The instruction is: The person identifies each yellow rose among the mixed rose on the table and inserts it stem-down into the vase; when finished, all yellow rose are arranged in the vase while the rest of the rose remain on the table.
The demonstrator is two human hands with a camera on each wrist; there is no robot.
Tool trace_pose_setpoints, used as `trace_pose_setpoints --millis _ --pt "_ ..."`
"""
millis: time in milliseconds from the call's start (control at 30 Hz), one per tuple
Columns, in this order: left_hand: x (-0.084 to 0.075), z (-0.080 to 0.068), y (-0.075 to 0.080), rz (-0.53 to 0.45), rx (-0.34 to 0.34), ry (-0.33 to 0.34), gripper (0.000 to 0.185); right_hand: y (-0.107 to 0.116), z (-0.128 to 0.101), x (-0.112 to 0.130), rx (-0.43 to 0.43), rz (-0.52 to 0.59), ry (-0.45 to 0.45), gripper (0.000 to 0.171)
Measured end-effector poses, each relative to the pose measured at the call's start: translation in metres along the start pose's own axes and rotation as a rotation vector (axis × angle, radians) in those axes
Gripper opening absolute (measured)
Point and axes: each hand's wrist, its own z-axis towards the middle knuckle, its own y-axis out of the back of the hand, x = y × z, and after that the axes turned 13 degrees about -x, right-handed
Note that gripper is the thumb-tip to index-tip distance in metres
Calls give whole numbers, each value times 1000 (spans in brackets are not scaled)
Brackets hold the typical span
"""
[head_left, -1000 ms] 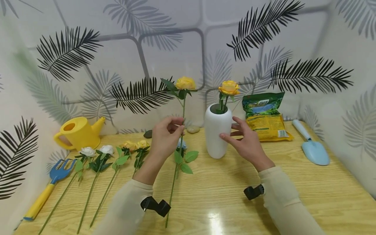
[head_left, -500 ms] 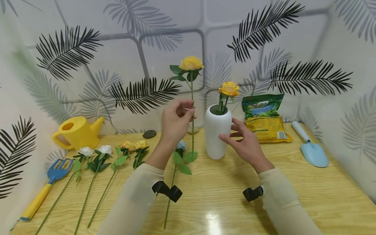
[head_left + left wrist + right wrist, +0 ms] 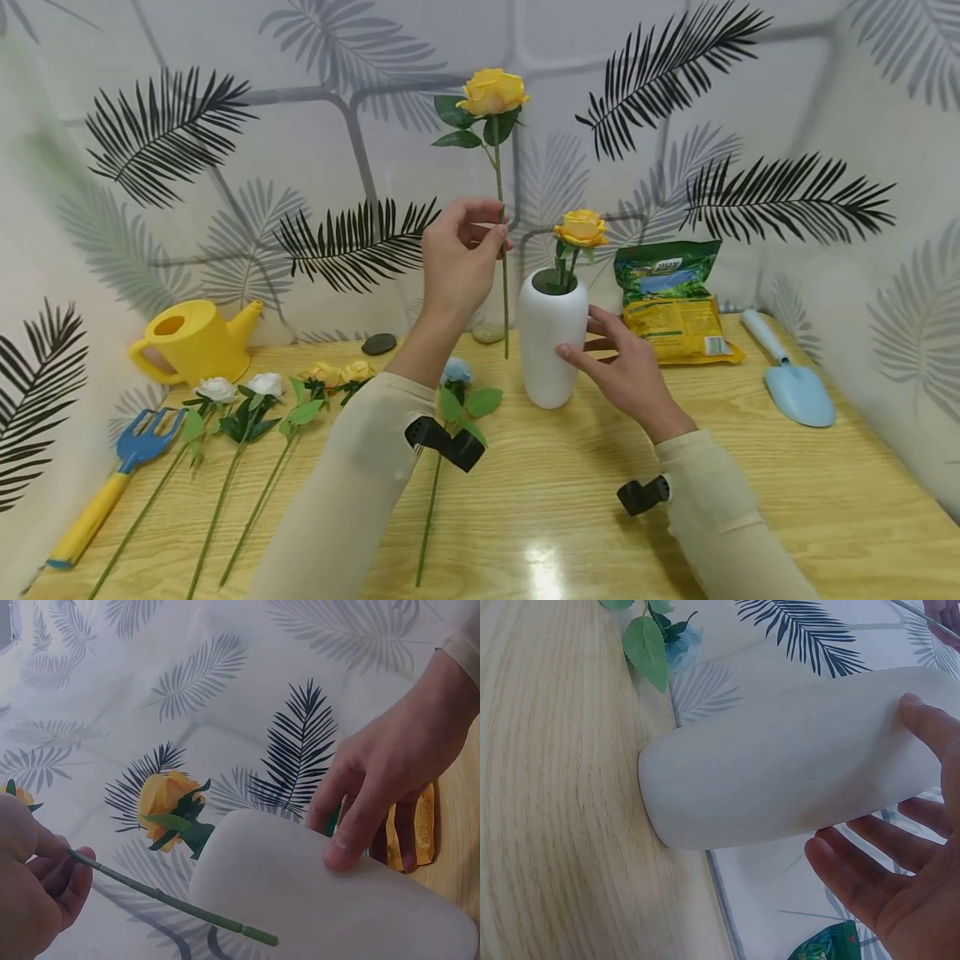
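My left hand (image 3: 459, 262) pinches the green stem of a yellow rose (image 3: 492, 93) between thumb and fingers. The rose is upright, its stem's lower end hanging off the table, just left of a white vase (image 3: 549, 358). In the left wrist view, the stem (image 3: 180, 902) crosses in front of the vase. My right hand (image 3: 636, 371) holds the vase from its right side, thumb on the front and fingers behind, as the right wrist view also shows. The vase stands upright on the table. Another yellow rose (image 3: 581, 228) stands in its mouth.
White roses (image 3: 264, 385), yellow roses (image 3: 322, 372) and a blue rose (image 3: 456, 372) lie at left and middle. Around them are a yellow watering can (image 3: 197, 342), hand fork (image 3: 123, 471) and dark stone (image 3: 378, 343). A bag (image 3: 675, 304) and blue trowel (image 3: 798, 392) are at right.
My left hand has risen and moved slightly right, lifting the yellow rose so its stem end is now above the table. My right hand and the vase have stayed in place.
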Motion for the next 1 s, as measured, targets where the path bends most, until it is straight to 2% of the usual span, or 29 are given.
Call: trace_pose_setpoints --millis 333,767,900,1000 --pt "-12 13 -16 -71 -33 -1 19 -1 0 -3 2 20 -7 76" --pt "-17 33 -22 -223 -228 1 18 -3 1 0 6 34 16 75" --pt "-16 37 -24 -233 -256 -18 19 -3 1 -1 5 35 11 74" --pt "-13 37 -26 -229 -290 -56 19 -3 0 -2 1 35 10 74"
